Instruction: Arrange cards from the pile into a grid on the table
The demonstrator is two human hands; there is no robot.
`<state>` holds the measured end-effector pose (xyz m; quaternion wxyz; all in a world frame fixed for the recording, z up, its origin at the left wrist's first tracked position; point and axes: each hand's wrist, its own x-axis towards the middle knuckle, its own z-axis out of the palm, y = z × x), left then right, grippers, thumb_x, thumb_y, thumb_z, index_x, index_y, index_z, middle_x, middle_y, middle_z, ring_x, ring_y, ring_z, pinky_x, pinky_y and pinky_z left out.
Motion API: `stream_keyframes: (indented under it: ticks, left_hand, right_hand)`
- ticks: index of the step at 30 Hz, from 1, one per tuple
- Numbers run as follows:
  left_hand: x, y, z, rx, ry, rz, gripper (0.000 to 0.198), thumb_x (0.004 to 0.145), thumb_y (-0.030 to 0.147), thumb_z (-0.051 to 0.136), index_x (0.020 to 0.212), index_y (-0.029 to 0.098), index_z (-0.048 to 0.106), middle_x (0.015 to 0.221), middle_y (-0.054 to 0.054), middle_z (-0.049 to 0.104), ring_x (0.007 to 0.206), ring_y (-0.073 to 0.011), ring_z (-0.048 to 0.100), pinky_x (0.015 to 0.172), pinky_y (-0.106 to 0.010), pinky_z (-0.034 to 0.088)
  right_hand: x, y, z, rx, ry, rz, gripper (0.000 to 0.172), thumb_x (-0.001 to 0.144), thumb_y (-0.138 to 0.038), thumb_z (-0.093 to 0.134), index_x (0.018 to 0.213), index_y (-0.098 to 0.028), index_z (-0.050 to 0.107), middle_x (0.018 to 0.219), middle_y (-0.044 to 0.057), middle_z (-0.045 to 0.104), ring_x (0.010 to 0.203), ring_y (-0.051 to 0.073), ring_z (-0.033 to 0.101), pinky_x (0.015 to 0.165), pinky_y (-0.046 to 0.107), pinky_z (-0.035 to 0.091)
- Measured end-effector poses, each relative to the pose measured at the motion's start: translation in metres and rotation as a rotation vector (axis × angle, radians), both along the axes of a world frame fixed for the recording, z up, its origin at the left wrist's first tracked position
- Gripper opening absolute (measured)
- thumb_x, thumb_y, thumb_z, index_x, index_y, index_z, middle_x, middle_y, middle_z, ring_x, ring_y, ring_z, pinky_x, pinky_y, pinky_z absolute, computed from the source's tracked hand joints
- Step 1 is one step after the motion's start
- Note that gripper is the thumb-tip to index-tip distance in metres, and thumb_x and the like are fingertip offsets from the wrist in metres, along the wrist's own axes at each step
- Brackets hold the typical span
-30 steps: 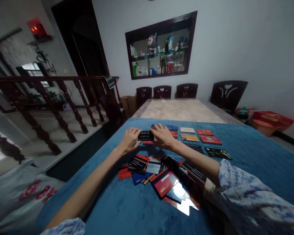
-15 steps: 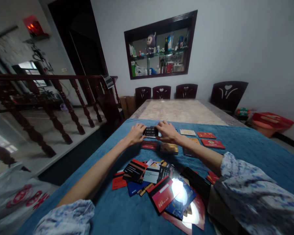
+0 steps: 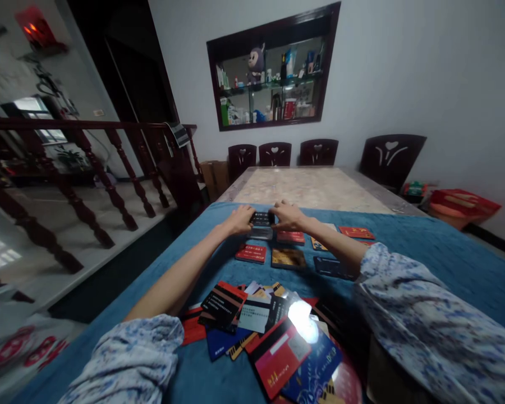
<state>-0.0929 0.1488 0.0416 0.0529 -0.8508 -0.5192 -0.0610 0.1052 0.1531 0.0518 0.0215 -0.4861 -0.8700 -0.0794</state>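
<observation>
Together, left hand (image 3: 239, 220) and right hand (image 3: 288, 216) pinch a black card (image 3: 262, 219); its white print is unreadable.

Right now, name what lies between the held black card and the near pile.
Head view: between black card and pile, a red card, a brown card, bare blue cloth.

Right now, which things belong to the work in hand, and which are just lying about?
In hand: black card, held by left hand and right hand; laid-out cards; card pile; blue cloth.
Lying about: chairs; wall cabinet; red bag; railing.
</observation>
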Motion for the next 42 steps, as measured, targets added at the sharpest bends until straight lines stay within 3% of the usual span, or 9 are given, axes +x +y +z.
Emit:
stream_keyframes:
  ticks: [17,29,42]
  left_hand:
    - [0.009,0.067,-0.034,-0.117,0.042,0.023,0.043,0.07,0.008,0.054,0.112,0.017,0.06,0.121,-0.009,0.061,0.114,-0.027,0.055,0.097,-0.039,0.048]
    - [0.014,0.093,-0.037,-0.274,0.058,0.018,0.037,0.067,0.011,0.057,0.102,0.017,0.064,0.106,-0.007,0.069,0.098,-0.0233,0.064,0.085,-0.031,0.054]
    - [0.022,0.098,-0.034,-0.318,0.116,0.023,0.037,0.063,0.012,0.059,0.099,0.015,0.067,0.105,-0.011,0.07,0.096,-0.0259,0.065,0.081,-0.031,0.055]
  right_hand:
    - [-0.007,0.05,-0.02,-0.126,-0.071,-0.099,0.05,0.077,-0.039,0.06,0.124,-0.02,0.062,0.126,0.018,0.062,0.124,0.038,0.046,0.093,0.054,0.043]
    - [-0.008,0.058,-0.02,-0.186,-0.109,-0.13,0.043,0.077,-0.038,0.06,0.115,-0.022,0.068,0.118,0.013,0.069,0.115,0.034,0.056,0.089,0.046,0.048]
    - [-0.014,0.07,-0.025,-0.261,-0.081,-0.171,0.041,0.068,-0.028,0.066,0.107,-0.019,0.073,0.108,0.013,0.072,0.106,0.033,0.062,0.082,0.041,0.052]
